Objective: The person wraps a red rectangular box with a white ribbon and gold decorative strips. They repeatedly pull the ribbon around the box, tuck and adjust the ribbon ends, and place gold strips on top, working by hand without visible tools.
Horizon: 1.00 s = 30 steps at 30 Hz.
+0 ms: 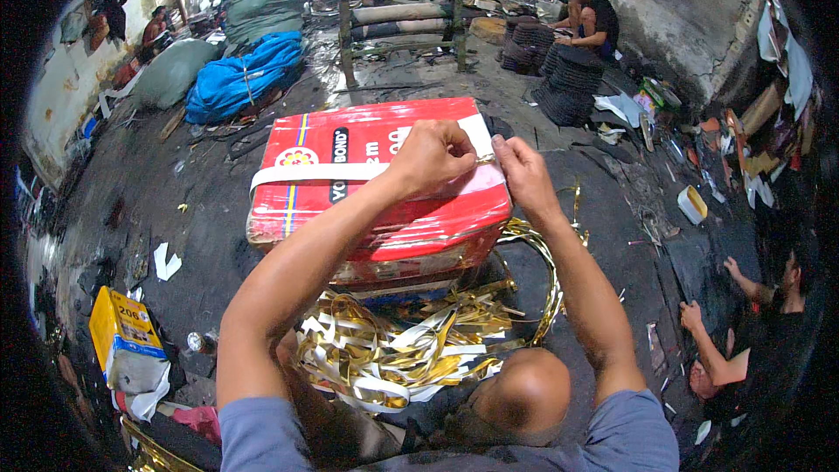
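A red cardboard box (402,232) stands in front of me, its top and side wrapped in shiny clear film. Across its top lies a white strip (306,172), running from the left edge toward my hands. My left hand (433,156) is closed over the box's right part, thumb and fingertips pinched on the strip. Just beyond the right edge, my right hand (526,177) pinches with thumb and forefinger where a bit of gold shows between the hands. A tangled heap of gold and white strips (384,350) rests on my lap, with some trailing up to the right.
At the left stands a yellow and blue box (127,332). Farther off are a blue wrapped bundle (245,77), a wooden rack (402,31) and stacked dark pieces (568,83) beside a seated person (599,22). Another person's hands (695,319) work at the right, near a yellow container (692,204).
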Motion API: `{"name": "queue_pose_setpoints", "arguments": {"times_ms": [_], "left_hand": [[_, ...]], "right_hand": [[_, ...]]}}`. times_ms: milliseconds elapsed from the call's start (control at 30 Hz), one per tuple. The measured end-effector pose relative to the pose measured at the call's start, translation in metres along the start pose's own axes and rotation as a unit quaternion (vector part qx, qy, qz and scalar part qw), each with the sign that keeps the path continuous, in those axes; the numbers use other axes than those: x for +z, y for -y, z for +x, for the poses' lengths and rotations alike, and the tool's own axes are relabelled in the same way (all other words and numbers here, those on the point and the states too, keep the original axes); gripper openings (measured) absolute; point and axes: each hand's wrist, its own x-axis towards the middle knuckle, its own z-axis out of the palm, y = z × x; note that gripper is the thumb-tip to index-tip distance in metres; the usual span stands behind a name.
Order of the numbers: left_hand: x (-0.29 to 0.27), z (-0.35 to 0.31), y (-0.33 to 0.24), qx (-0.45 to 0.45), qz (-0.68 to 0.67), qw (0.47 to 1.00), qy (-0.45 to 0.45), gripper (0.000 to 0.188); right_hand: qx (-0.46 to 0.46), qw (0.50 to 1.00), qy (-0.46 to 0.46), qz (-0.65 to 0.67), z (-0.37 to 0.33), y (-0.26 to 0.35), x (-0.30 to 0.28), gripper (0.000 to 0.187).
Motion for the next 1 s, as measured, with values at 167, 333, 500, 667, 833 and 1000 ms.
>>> {"name": "queue_pose_setpoints", "arguments": {"times_ms": [167,333,500,667,833,1000], "left_hand": [[0.021,-0.005,-0.006,-0.028,-0.042,0.998,-0.042,0.015],[0.028,-0.007,-0.011,-0.006,-0.072,0.995,-0.066,0.013],[0.033,-0.002,-0.013,-0.020,-0.068,0.995,-0.069,0.012],[0.029,-0.003,-0.015,-0.020,-0.077,0.995,-0.064,0.011],[0.030,-0.005,-0.013,-0.018,-0.056,0.996,-0.069,0.011],[0.031,-0.007,-0.007,-0.037,-0.072,0.994,-0.068,0.009]], "right_hand": [[-0.054,0.998,0.020,-0.018,0.001,-0.007,-0.005,0.038],[0.166,0.902,0.069,0.393,-0.011,-0.024,0.000,0.013],[0.218,0.867,0.082,0.439,-0.014,-0.031,-0.004,0.033],[0.208,0.963,0.074,0.152,0.020,0.021,-0.024,0.061],[-0.060,0.920,-0.021,-0.386,0.057,0.014,0.000,0.047],[-0.033,0.973,-0.052,-0.221,0.052,-0.024,0.006,0.039]]}}
